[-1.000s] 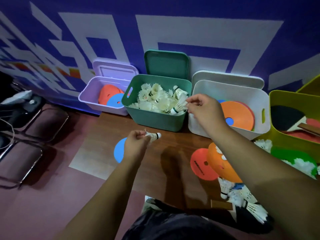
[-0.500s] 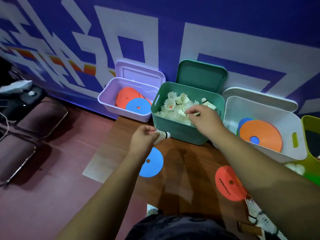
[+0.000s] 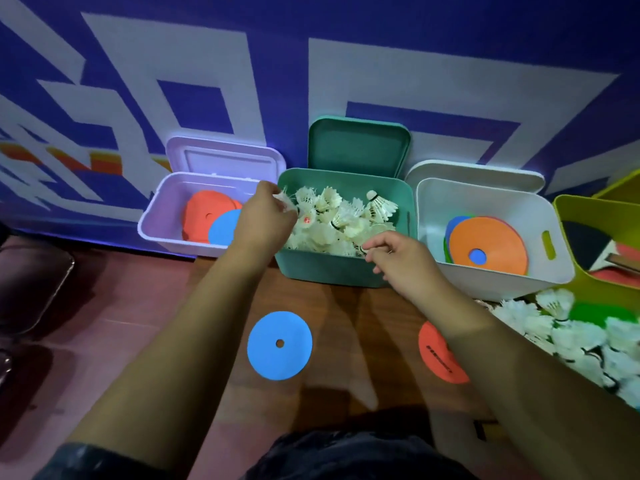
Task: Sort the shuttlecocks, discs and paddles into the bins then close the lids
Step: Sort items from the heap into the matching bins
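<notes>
The teal bin (image 3: 332,273) stands open against the wall, heaped with white shuttlecocks (image 3: 341,216). My left hand (image 3: 265,220) hovers over its left rim, pinching a shuttlecock (image 3: 286,202) whose feathers stick out past the fingertips. My right hand (image 3: 398,259) is at the bin's front rim, fingers loosely curled and apart just above the pile, with nothing clearly in them. On the wooden floor lie a blue disc (image 3: 280,344) and a red disc (image 3: 438,358), the latter partly hidden by my right forearm. Loose shuttlecocks (image 3: 554,329) are piled at the right.
A lilac bin (image 3: 156,233) at the left holds red and blue discs. The white bin (image 3: 491,284) holds an orange disc (image 3: 495,242) on others. A yellow-green bin (image 3: 595,216) holds paddles. All lids lean on the wall. A green disc (image 3: 602,313) lies under shuttlecocks. A chair (image 3: 31,289) stands left.
My left hand has carried its shuttlecock up from the floor area to the teal bin's left rim. My right hand has drawn back from inside the bin to its front rim.
</notes>
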`<state>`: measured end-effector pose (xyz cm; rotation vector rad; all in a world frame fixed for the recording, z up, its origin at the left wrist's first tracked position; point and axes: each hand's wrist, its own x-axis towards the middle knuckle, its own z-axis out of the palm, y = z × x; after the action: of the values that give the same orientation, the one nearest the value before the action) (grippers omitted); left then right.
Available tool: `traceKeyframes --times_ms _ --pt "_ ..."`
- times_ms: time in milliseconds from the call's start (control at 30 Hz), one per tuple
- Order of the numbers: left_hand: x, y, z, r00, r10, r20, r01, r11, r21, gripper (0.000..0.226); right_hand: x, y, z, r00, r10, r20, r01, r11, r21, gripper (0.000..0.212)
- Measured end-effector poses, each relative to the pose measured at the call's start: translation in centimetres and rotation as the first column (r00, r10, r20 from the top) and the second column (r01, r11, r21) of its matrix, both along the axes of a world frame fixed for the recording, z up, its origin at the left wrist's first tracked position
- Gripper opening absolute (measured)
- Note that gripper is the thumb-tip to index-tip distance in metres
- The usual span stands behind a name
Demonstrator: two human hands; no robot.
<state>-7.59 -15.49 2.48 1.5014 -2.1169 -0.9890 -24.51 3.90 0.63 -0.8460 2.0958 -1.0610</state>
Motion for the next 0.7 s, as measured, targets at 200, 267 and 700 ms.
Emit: traceKeyframes --times_ms 200,267,700 --pt "-1.2 1.3 -3.3 0.994 -0.057 0.094 0.046 0.992 0.115 0.037 -1.6 2.3 -1.3 0.996 -0.081 0.036 0.08 0.996 0.038 0.023" --pt "-1.3 2.9 -4.0 0.998 -0.037 0.041 0.034 0.995 0.089 0.032 -2.3 3.2 -1.8 0.993 -0.109 0.048 0.108 0.994 0.034 0.025" --pt "-6.9 15.6 -6.5 0.93 -0.343 -0.131 0.367 0.858 0.359 0.013 -7.3 12.6 -3.4 0.955 -0.284 0.092 0.279 0.958 0.063 0.025"
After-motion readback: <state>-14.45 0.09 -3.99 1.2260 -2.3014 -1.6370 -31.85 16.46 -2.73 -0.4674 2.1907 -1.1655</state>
